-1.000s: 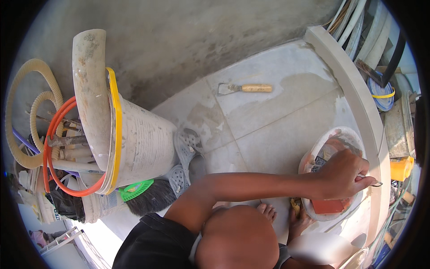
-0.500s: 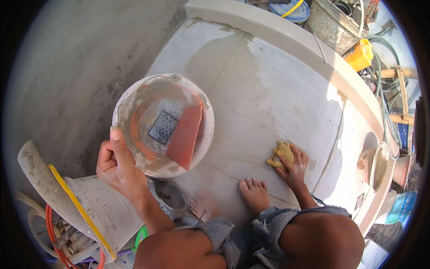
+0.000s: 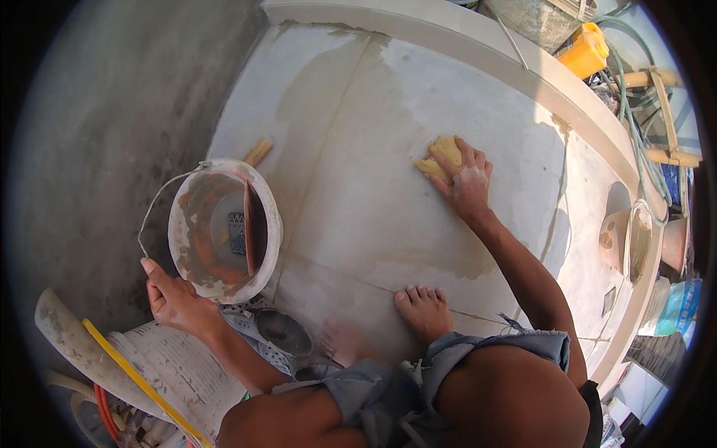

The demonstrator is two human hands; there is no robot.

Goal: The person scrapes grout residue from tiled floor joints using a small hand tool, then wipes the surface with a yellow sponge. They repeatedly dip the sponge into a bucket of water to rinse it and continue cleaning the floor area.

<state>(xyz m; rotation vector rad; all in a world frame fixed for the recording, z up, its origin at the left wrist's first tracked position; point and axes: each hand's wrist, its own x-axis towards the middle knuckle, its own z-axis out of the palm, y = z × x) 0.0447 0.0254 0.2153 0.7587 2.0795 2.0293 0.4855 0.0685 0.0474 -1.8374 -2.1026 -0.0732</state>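
My left hand (image 3: 179, 305) is closed on the wire handle (image 3: 151, 209) of a white, mortar-stained bucket (image 3: 273, 198). The bucket's mouth is tilted toward me. Inside lie a flat reddish-brown piece (image 3: 255, 228), standing against the wall, and a small dark patterned block (image 3: 237, 233). Farther out on the right, my right hand (image 3: 469, 185) presses a yellow sponge (image 3: 448, 151) onto the pale tiled floor (image 3: 358, 201), its fingers curled over the sponge. Damp, darker patches and joint lines mark the tiles around it.
A wooden stick (image 3: 258, 151) pokes out behind the bucket. Near my left arm stand a white container (image 3: 179, 366) and a grey pipe (image 3: 89, 351). A raised kerb (image 3: 463, 41) curves round the far and right sides. Beyond it are a yellow jug (image 3: 585, 52) and hoses (image 3: 635, 127).
The sponge and my right hand have slid farther away across the tiles. My left hand and the bucket have shifted left, and the wire handle and wooden stick now show.
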